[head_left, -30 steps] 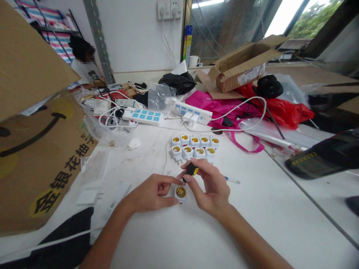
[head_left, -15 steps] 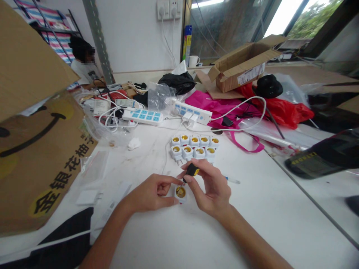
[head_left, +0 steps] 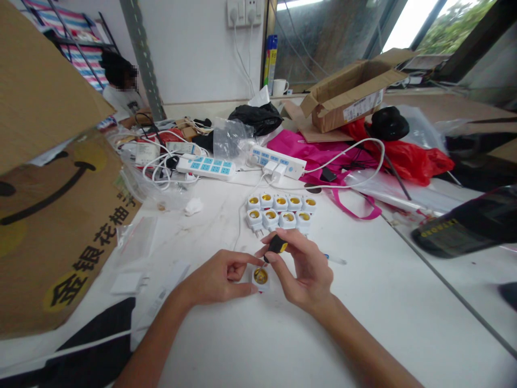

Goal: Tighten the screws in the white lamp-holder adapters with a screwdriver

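A white plug-in lamp socket (head_left: 260, 277) with a brass-coloured inner ring sits on the white table in front of me. My left hand (head_left: 220, 277) grips it from the left, index finger and thumb at its sides. In my right hand (head_left: 307, 269) is a short screwdriver (head_left: 278, 245) with a black and yellow handle, pinched between thumb and fingers. Its thin shaft slants down toward the socket opening; the tip is too small to make out. Just beyond my hands, several similar lamp sockets (head_left: 287, 218) stand in two rows.
Two power strips (head_left: 205, 166) and tangled cables lie behind the sockets. A big cardboard box (head_left: 92, 237) stands at left, and a dark power tool (head_left: 468, 223) juts in at right. A pen (head_left: 335, 260) lies right of my hand. A person (head_left: 121, 89) sits at the far left.
Both hands, the screwdriver and the socket stay almost where they were. The whole view has shifted very slightly.
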Demonstrator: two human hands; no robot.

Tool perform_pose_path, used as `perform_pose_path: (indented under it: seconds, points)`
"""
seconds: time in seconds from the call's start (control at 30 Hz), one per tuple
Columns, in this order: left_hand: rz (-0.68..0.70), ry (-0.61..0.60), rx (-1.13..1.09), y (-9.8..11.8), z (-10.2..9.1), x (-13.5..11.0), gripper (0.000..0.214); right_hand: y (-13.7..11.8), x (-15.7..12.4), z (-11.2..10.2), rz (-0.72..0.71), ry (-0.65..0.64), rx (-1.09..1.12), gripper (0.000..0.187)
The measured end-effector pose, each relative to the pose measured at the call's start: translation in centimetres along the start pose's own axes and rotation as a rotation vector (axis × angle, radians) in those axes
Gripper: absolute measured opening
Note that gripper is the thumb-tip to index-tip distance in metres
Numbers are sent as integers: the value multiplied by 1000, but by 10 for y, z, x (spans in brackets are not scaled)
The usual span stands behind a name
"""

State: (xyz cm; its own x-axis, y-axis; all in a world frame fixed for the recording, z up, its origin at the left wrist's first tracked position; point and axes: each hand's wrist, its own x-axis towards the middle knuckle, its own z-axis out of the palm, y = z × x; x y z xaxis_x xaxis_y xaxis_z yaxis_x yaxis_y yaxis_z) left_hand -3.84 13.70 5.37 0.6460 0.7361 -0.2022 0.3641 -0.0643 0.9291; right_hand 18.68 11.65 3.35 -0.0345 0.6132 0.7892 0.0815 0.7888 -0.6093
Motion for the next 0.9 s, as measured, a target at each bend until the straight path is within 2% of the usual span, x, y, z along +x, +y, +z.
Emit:
perform_pose_path:
  seconds: [0.53, 0.73, 0.9]
  points:
    - [0, -2, 18, -1, 0, -1, 52, -1, 0, 0, 5, -15, -28, 64]
    - [14, 29, -61, -1, 0, -2, 63, -3, 2, 0, 5, 6, -20, 63]
    - [-4, 56, -56, 8, 1, -1, 49, -7, 8, -3, -5, 62, -8, 60]
